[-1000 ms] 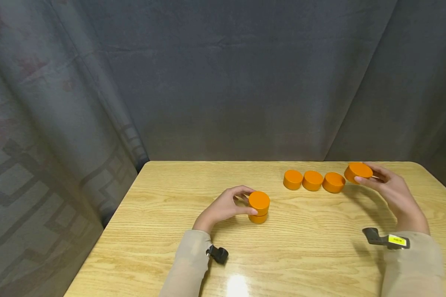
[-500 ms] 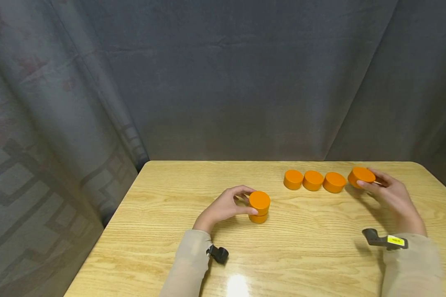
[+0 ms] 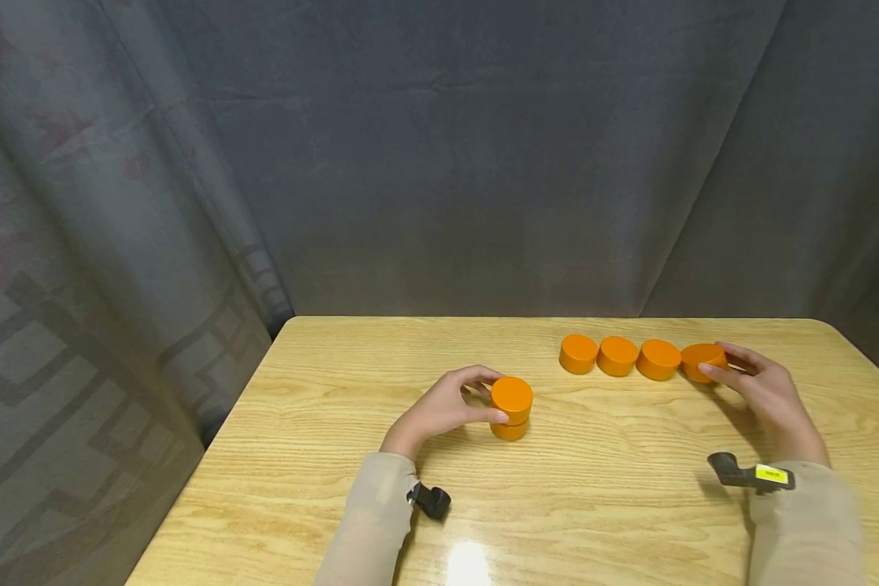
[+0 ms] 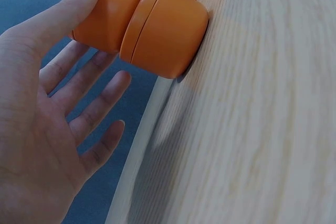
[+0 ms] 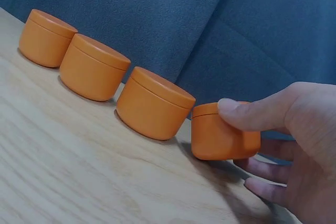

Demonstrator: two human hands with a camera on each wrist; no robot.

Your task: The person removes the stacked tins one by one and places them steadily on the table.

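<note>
Since 1.0 s ago the right hand (image 3: 758,387) has brought its orange tin (image 3: 701,361) down from above the row onto the table (image 3: 630,488), now at the right end of the line, just beside the third tin; left hand hasn't shifted. Nearest: beige sleeves w/ a black wrist-cam mount (image 3: 430,500) at the left cuff and one w/ a yellow tag (image 3: 750,474) at the right. Mid-table, left hand (image 3: 439,411) w/ thumb and fingers curled round the top tin (image 3: 512,397) of a two-high stack, sitting on the bottom tin (image 3: 509,430); left wrist view shows the thumb pressed on the top tin's side, other fingers spread loose behind. Farther back, right hand pinches its tin, thumb on the near side, fingers behind; in the right wrist view the tin (image 5: 224,132) looks slightly tilted, can't tell if fully flat. Left of it, three more orange tins (image 3: 618,356) in a row, lids on, each touching or nearly touching its neighbour. Behind, a dark grey curtain (image 3: 483,163).
</note>
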